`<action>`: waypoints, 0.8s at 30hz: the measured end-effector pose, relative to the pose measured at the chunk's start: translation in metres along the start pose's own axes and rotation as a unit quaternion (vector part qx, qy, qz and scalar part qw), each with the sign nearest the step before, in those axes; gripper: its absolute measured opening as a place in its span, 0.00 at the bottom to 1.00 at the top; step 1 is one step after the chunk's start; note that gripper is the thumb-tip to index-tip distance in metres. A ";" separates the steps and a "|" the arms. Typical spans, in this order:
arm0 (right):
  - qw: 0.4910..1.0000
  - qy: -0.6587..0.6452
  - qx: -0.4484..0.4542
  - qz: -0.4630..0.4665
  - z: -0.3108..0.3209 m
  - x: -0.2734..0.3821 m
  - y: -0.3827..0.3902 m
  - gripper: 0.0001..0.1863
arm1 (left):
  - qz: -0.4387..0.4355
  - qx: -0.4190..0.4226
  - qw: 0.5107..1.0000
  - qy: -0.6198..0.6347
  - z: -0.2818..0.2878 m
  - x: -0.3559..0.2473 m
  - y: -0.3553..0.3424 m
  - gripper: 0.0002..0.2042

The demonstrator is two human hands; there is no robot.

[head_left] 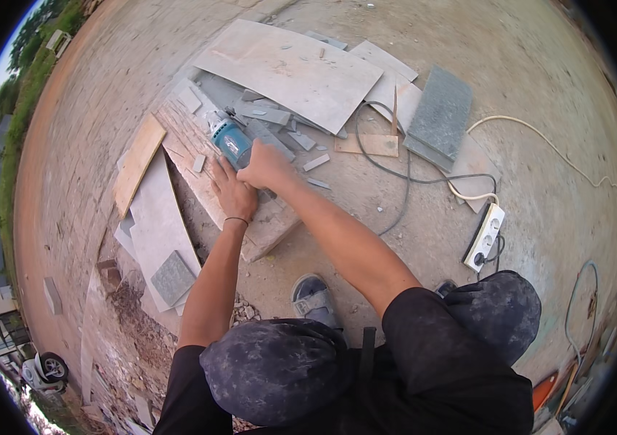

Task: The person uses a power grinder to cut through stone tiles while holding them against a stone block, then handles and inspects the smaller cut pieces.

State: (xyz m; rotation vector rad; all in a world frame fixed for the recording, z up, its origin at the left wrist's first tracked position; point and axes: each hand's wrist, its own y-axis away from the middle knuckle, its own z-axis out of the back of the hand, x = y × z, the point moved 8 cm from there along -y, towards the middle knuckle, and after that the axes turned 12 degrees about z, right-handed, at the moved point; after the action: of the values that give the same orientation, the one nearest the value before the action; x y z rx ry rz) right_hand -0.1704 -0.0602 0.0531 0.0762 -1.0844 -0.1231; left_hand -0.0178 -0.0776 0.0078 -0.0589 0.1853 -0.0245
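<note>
My right hand [258, 168] is closed round the rear of a teal angle grinder [231, 138], whose metal head points away from me. Just below and left of the tool, my left hand [232, 190] lies with fingers stretched out, pressing on a dusty, pale board [272, 232]. A small tile offcut [199, 163] sits left of my fingers. Grey offcuts [271, 114] are scattered around the grinder's head; whatever lies directly under the tool is mostly hidden.
Large tile sheets [287, 61] and grey stone slabs [439, 109] lie ahead. Cables run to a power strip [489, 225] at right. Leaning panels [150, 210] and rubble [123, 304] lie left. My sandalled foot [312, 297] is on the ground; a scooter [44, 370] stands far left.
</note>
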 end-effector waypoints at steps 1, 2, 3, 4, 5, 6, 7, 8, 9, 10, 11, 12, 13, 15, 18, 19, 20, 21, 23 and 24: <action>1.000 0.001 -0.002 0.003 -0.001 0.001 -0.001 0.37 | -0.003 -0.004 1.000 -0.008 -0.001 0.002 -0.001 0.38; 1.000 0.002 -0.003 0.006 -0.002 0.002 -0.002 0.37 | -0.005 -0.008 1.000 -0.016 -0.001 0.005 -0.003 0.38; 1.000 0.002 -0.004 0.008 -0.002 0.003 -0.004 0.36 | -0.006 -0.008 1.000 -0.023 0.000 0.005 -0.004 0.38; 1.000 0.003 -0.005 0.010 -0.002 0.004 -0.005 0.36 | -0.007 -0.008 1.000 -0.029 0.002 0.006 -0.006 0.38; 1.000 0.003 -0.006 0.013 -0.002 0.006 -0.006 0.36 | -0.008 -0.008 0.999 -0.036 0.004 0.006 -0.008 0.38; 1.000 0.004 -0.005 0.011 -0.003 0.004 -0.007 0.36 | -0.005 -0.005 1.000 -0.028 0.004 0.004 -0.007 0.38; 1.000 0.006 -0.004 0.010 -0.002 0.003 -0.008 0.36 | -0.003 -0.002 1.000 -0.020 0.005 0.001 -0.006 0.38; 1.000 0.007 -0.003 0.009 -0.002 0.001 -0.008 0.36 | 0.000 0.002 1.000 -0.013 0.006 -0.001 -0.005 0.38; 1.000 0.006 -0.004 0.008 -0.003 0.002 -0.008 0.36 | 0.000 0.002 1.000 -0.014 0.006 0.000 -0.004 0.38; 1.000 0.005 -0.006 0.008 -0.003 0.002 -0.008 0.36 | -0.001 0.002 1.000 -0.016 0.006 0.001 -0.004 0.38; 1.000 0.004 -0.007 0.008 -0.004 0.002 -0.007 0.36 | -0.001 0.002 1.000 -0.017 0.006 0.001 -0.003 0.38; 1.000 0.004 -0.008 0.008 -0.004 0.002 -0.007 0.36 | -0.002 0.001 1.000 -0.017 0.005 0.002 -0.003 0.37; 1.000 0.005 -0.008 0.008 -0.004 0.003 -0.007 0.36 | -0.002 0.000 1.000 -0.018 0.005 0.002 -0.003 0.37; 1.000 0.008 -0.007 0.007 -0.004 0.003 -0.007 0.36 | -0.001 -0.001 1.000 -0.016 0.005 0.002 -0.003 0.37; 1.000 0.013 -0.006 0.003 -0.004 0.001 -0.008 0.36 | 0.004 0.002 1.000 -0.008 0.006 0.001 -0.002 0.37; 1.000 0.013 -0.008 0.003 -0.004 -0.001 -0.008 0.36 | 0.007 0.005 1.000 -0.002 0.007 -0.001 -0.001 0.37; 1.000 0.013 -0.009 0.002 -0.004 -0.002 -0.008 0.36 | 0.011 0.008 1.000 0.003 0.007 -0.003 0.000 0.37; 1.000 0.012 -0.008 0.003 -0.004 -0.001 -0.008 0.36 | 0.012 0.008 1.000 0.004 0.007 -0.002 0.000 0.37; 1.000 0.010 -0.007 0.003 -0.003 0.000 -0.007 0.36 | 0.015 0.009 1.000 0.004 0.007 -0.001 0.000 0.37; 1.000 0.010 -0.005 0.003 -0.003 0.001 -0.006 0.36 | 0.015 0.009 1.000 0.002 0.007 0.000 -0.001 0.37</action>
State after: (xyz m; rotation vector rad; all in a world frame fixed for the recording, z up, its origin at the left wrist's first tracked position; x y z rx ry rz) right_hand -0.1677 -0.0667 0.0514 0.0641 -1.0642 -0.1222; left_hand -0.0169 -0.0778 0.0148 -0.0385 0.1908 0.0027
